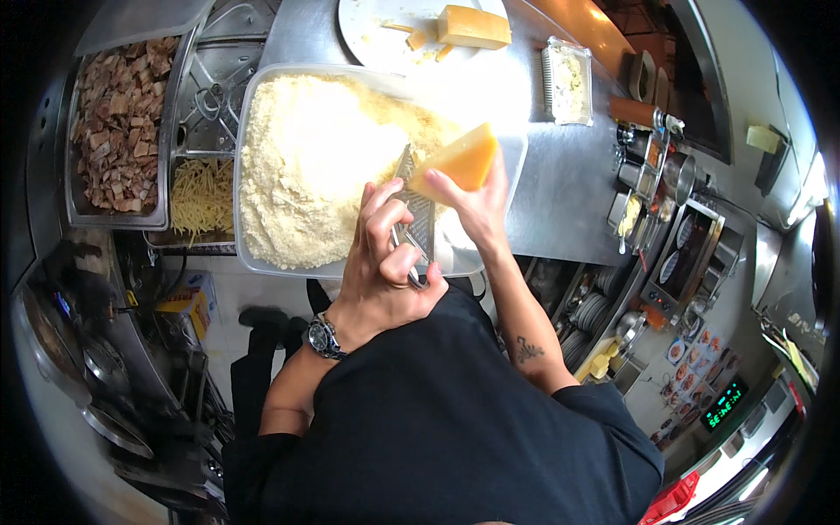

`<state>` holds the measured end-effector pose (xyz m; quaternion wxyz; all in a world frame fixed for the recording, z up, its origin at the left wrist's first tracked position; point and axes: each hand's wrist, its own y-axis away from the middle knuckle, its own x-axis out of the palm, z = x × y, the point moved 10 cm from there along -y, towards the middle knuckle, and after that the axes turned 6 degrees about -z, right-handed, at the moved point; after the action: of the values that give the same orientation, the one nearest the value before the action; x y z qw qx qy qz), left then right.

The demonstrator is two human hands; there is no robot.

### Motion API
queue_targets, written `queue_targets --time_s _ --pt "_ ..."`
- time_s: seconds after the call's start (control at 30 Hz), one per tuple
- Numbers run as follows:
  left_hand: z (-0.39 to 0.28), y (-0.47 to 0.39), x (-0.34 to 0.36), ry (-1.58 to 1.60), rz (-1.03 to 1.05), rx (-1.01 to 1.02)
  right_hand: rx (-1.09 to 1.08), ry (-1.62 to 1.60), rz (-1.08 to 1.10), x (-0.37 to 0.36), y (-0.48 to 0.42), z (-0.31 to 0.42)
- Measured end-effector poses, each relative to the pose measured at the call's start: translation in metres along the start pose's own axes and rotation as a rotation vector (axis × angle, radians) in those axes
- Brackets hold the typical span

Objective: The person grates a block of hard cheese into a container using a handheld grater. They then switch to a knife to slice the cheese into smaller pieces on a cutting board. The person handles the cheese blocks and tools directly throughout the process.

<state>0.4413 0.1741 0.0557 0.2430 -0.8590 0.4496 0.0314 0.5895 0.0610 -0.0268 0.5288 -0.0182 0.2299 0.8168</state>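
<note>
My left hand point(387, 262), with a watch at the wrist, grips the handle of a flat metal grater point(420, 230). The grater slants over a large clear plastic tub point(518, 190). In my right hand point(482, 200) is a wedge of hard yellow cheese point(462, 161), held against or just over the grater's face; exact contact is hard to tell. A big mound of finely grated cheese point(295, 197) fills much of the tub, its middle washed out by glare. Behind the tub, a white plate point(367, 42) carries another cheese block point(474, 27) and small broken pieces.
At left stand a metal pan of chopped meat point(121, 131) and a pan of pale shredded food point(202, 200). A foil-like tray point(567, 82) sits on the steel counter point(564, 197) at right. Someone's dark-trousered leg point(252, 380) shows on the floor at left.
</note>
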Motion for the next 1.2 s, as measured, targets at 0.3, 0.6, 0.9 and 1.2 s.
queue_targets --time_s 0.3,0.6,0.9,1.2 --pt "0.001 0.001 -0.001 0.007 -0.002 -0.006 -0.027 0.011 -0.130 -0.005 0.012 0.001" --pt "0.003 -0.001 -0.003 0.021 -0.007 0.009 -0.032 -0.029 -0.133 0.001 0.012 -0.008" --pt "0.000 0.001 0.000 0.026 -0.016 0.029 -0.162 -0.071 -0.147 0.007 0.013 0.005" --pt "0.000 -0.001 0.001 0.038 -0.020 0.024 -0.091 -0.059 -0.201 0.004 0.012 -0.018"
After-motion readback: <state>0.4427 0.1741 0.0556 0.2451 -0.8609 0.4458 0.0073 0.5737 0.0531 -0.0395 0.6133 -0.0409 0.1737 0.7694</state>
